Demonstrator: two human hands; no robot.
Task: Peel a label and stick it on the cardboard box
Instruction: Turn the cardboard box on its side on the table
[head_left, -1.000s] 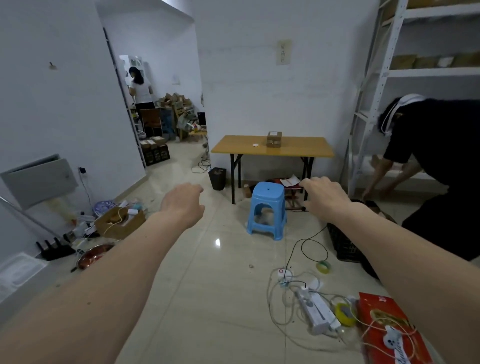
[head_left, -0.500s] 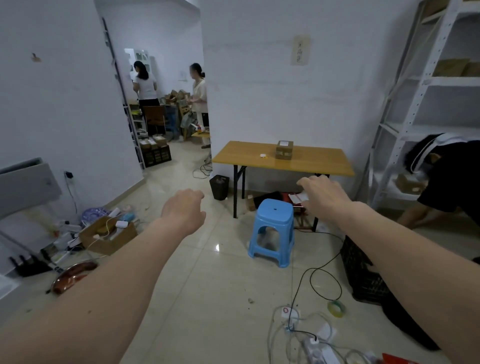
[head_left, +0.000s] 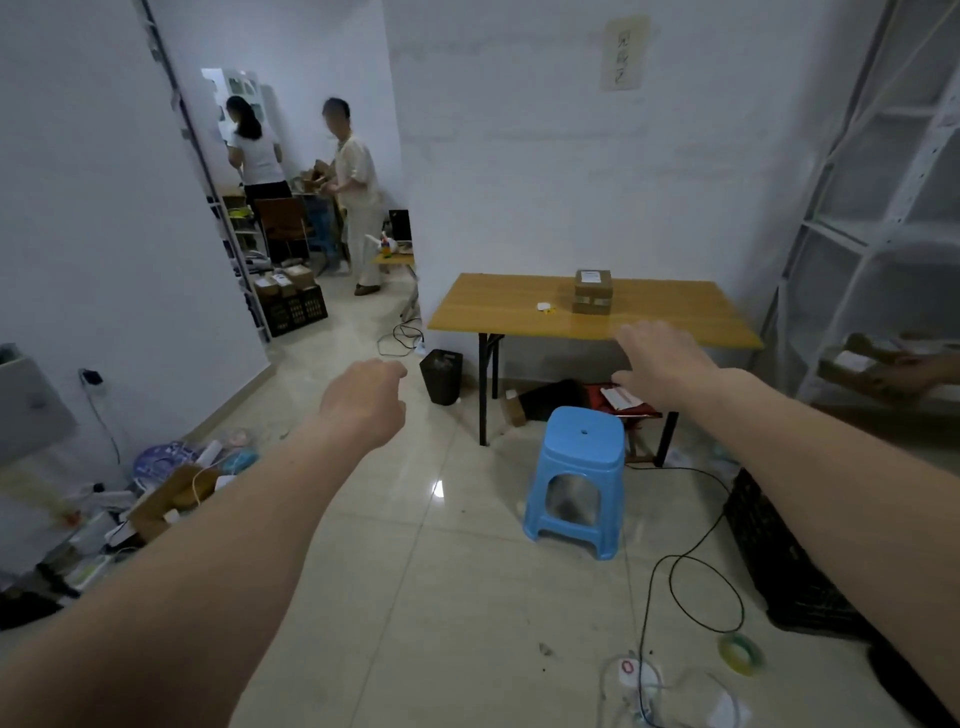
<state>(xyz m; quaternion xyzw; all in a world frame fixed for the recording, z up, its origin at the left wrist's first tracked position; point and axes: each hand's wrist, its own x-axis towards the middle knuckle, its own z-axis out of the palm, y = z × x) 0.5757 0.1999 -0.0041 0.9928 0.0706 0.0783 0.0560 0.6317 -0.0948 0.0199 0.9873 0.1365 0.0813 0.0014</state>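
Head view: an unreadable white label (head_left: 593, 276) is seen atop the cardboard box (head_left: 592, 300) on the counter (head_left: 675, 318); left hand (head_left: 363, 400) curled, right hand (head_left: 661, 364) spread, above open floor (head_left: 441, 597).

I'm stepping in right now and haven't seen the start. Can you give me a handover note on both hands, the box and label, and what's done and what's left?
Left hand: fingers curled, nothing visible in it, held out over the floor.
Right hand: open and empty, stretched toward the table.
Cardboard boxes: two stacked on the table, touched by neither hand. The top one shows a white patch, possibly a label.
Small white item: on the table left of the boxes, too small to identify.
Done: no label is in either hand.
Left: pass the blue stool, reach the table, peel a label and stick it on a box.
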